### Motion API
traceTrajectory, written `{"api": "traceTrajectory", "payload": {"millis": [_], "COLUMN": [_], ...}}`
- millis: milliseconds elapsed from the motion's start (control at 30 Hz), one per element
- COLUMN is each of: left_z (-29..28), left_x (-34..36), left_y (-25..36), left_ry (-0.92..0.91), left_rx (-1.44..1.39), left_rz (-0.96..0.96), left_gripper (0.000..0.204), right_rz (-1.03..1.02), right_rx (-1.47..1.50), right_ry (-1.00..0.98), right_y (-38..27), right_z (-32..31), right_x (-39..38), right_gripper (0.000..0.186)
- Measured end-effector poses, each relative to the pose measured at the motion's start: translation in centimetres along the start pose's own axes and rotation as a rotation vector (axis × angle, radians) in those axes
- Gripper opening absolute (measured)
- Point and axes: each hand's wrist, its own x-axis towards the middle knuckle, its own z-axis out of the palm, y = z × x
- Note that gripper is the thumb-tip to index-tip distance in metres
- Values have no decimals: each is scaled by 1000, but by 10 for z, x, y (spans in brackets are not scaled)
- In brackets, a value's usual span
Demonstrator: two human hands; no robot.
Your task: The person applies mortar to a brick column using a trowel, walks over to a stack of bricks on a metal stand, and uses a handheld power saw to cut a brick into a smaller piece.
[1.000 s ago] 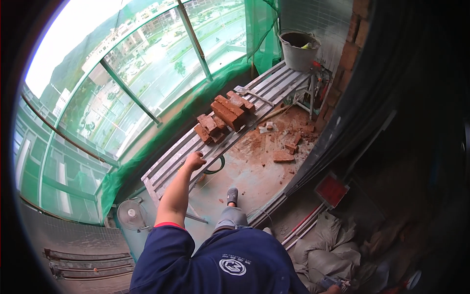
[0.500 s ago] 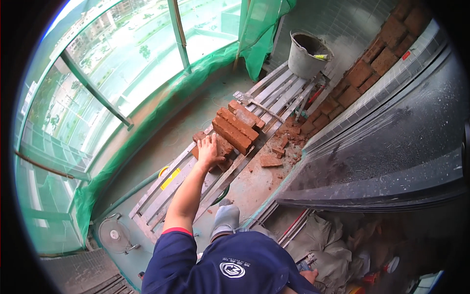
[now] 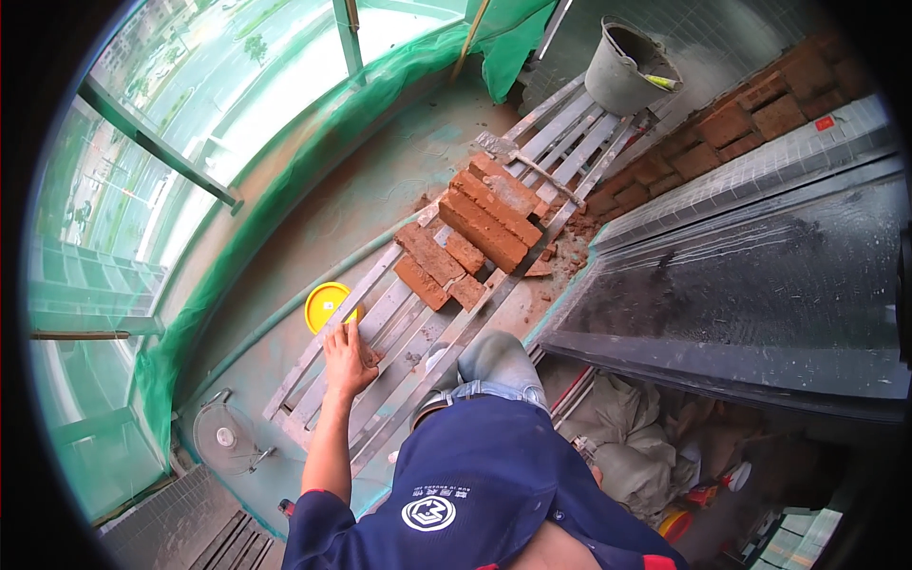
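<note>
Well, your bricks (image 3: 489, 223) lie on the slatted tabletop (image 3: 302, 382), bunched across its middle: a thick pair side by side, more just beyond them toward the tool (image 3: 496, 145), and a looser cluster with some smaller pieces (image 3: 465, 292) on the side nearer your left hand (image 3: 350, 369). That hand is at the tabletop's window-side edge, well apart from the cluster, its fingers reaching out and not closed round anything that shows; the yellow lid (image 3: 328, 306) is just past the fingertips. Of your right hand (image 3: 597, 477) only a sliver shows beside your shirt (image 3: 494, 484), so whether it grips anything I cannot tell. As for handling, expect a whole brick to be heavy, stiff and more gritty than slippery, though dust (red rubble (image 3: 570, 242) lies beside the tabletop) may cost you some grip. Corners will probably crumble if knocked. The surest hold on a whole brick is across its long faces near the middle, thumb opposite fingers; smaller pieces should suit a pinch.
</note>
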Motion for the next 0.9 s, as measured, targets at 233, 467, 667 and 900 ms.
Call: {"api": "traceTrajectory", "payload": {"millis": [233, 467, 667, 900], "left_z": [0, 44, 45, 38], "left_x": [40, 124, 139, 108], "left_y": [38, 122, 108, 63], "left_ry": [92, 225, 133, 164], "left_rx": [-70, -409, -475, -402], "left_rz": [-24, -280, -257, -57], "left_gripper": [84, 84, 91, 87], "right_rz": [-37, -60, -49, -24], "right_rx": [0, 49, 114, 142], "right_ry": [14, 39, 62, 95], "right_y": [-40, -59, -60, -49], "right_z": [14, 6, -7, -23], "right_x": [11, 25, 33, 37], "right_gripper": [34, 34, 35, 35]}}
